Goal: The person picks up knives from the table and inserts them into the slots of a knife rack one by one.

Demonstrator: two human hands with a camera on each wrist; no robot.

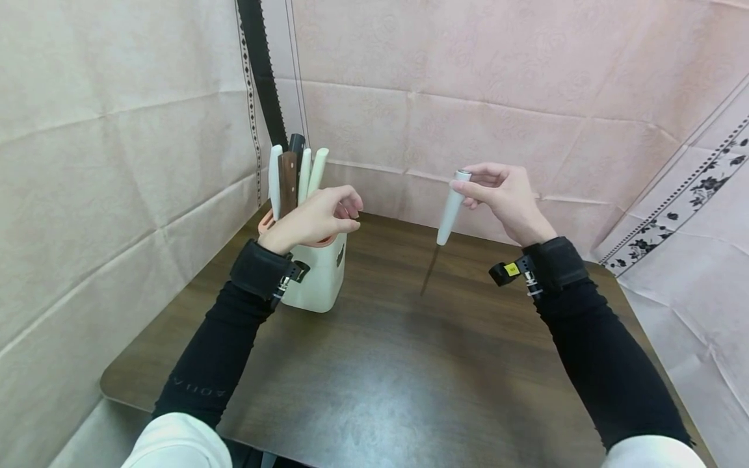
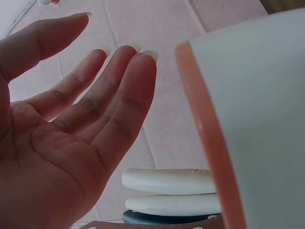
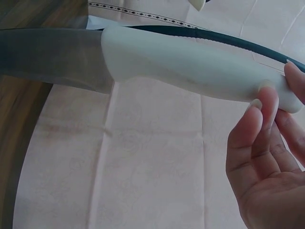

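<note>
My right hand [image 1: 504, 198] pinches a knife [image 1: 450, 211] by the end of its white handle, thumb on one side and fingertips on the other. The blade [image 3: 52, 57] points down over the table, and its metal shows in the right wrist view. Over the near rim of a pale green knife holder [image 1: 316, 279] hovers my left hand [image 1: 316, 218], its fingers loosely bent around nothing. In the left wrist view that hand [image 2: 71, 124] is apart from the holder's orange rim [image 2: 205, 129]. Several handles stand up from the holder; their blades are hidden inside.
The holder stands at the table's back left, near the cloth-covered wall [image 1: 146, 162]. Among its handles are a brown wooden one [image 1: 287, 182], a black one [image 1: 297, 142] and pale green ones [image 1: 318, 170]. The brown table [image 1: 374, 364] has a rounded front left corner.
</note>
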